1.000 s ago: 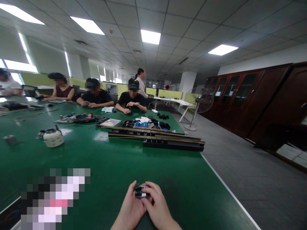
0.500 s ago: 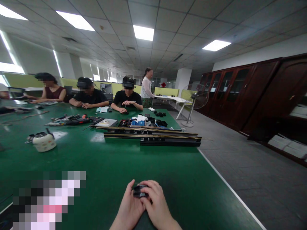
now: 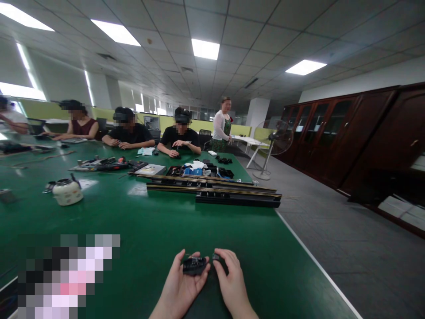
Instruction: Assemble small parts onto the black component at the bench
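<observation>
A small black part with an uneven top rests in my left hand, whose fingers curl around its edges. To the right of it, my right hand pinches a small dark piece between thumb and fingers. A narrow gap separates the two pieces. Both hands are just above the green table near its front. The exact kind of either piece is too small to make out.
Long black rails with thin brass-coloured rods lie across the table ahead. A cream pot stands at left, with tools behind. Several people sit at the far side; one person stands. A floor fan is at right.
My right hand has moved away to the right from the black part, with a small dark piece in its fingers. The view has shifted slightly, and the standing person has moved right.
</observation>
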The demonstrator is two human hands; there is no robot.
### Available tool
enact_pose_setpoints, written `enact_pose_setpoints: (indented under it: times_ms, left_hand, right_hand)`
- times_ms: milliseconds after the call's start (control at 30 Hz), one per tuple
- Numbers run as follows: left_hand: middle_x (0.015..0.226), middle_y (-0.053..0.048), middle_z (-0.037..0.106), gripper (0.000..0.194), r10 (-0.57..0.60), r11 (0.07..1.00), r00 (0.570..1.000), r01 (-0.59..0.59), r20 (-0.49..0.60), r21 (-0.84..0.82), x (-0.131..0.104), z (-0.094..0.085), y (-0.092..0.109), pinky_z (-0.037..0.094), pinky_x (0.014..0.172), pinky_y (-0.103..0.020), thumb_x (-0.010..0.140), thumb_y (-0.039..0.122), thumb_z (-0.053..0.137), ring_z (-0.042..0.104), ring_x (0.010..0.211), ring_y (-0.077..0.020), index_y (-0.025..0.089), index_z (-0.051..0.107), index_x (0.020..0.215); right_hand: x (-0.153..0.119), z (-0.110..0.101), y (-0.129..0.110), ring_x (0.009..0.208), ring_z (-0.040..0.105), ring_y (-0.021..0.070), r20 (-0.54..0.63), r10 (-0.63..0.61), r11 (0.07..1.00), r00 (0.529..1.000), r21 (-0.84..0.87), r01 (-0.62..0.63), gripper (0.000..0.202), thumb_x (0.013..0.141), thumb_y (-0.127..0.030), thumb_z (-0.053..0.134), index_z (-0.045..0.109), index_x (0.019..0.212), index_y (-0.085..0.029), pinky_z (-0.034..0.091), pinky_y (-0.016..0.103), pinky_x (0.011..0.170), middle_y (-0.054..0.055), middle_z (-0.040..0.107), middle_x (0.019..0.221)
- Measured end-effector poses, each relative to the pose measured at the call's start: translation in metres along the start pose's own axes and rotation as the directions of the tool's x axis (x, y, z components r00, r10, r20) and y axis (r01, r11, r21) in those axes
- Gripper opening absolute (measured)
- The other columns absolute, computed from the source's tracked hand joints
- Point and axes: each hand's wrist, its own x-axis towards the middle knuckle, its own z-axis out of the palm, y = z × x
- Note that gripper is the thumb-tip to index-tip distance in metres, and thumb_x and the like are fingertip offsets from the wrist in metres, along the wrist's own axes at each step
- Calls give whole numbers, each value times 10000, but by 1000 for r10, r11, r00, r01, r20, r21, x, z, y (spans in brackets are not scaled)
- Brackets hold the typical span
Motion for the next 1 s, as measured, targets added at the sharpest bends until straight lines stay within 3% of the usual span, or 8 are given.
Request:
enact_pose_setpoints:
  times_ms: [300, 500, 800, 1000]
  left_hand:
    - [894, -181, 677, 261, 24, 1000, 1000, -24, -6, -20, 3, -5, 4, 525, 622, -339, 749, 360, 593, 675, 749, -265, 115, 590, 838]
    - [924, -201, 671, 262, 25, 999, 1000, -25, -7, -45, 3, -2, 6, 534, 633, -338, 754, 360, 591, 673, 787, -282, 107, 591, 823]
    - [1002, -202, 645, 237, 25, 995, 1000, -25, 2, -93, 7, -8, 7, 529, 724, -403, 746, 334, 609, 577, 1020, -364, 108, 574, 806]
    - [972, -205, 655, 231, 36, 996, 999, -36, 3, -84, 4, -3, 6, 525, 718, -386, 759, 339, 597, 611, 967, -345, 116, 583, 815]
  right_hand:
    - [5, -6, 20, 993, 575, 215, -163, 157, 987, 974, 66, -148, 313, 809, -382, 505, 603, 1039, -195, 461, 355, 865, 88, 630, 1048]
    - [10, -18, 25, 991, 574, 233, -262, 194, 981, 946, 61, -184, 336, 776, -423, 525, 607, 1004, -190, 459, 366, 855, 93, 631, 1035]
    - [13, -23, 23, 986, 573, 234, -257, 154, 988, 954, 11, -156, 334, 781, -437, 515, 614, 992, -197, 458, 360, 851, 88, 632, 1033]
    - [12, -20, 19, 961, 583, 229, -169, 96, 992, 981, -66, -108, 295, 786, -398, 527, 625, 991, -210, 466, 365, 851, 86, 637, 1015]
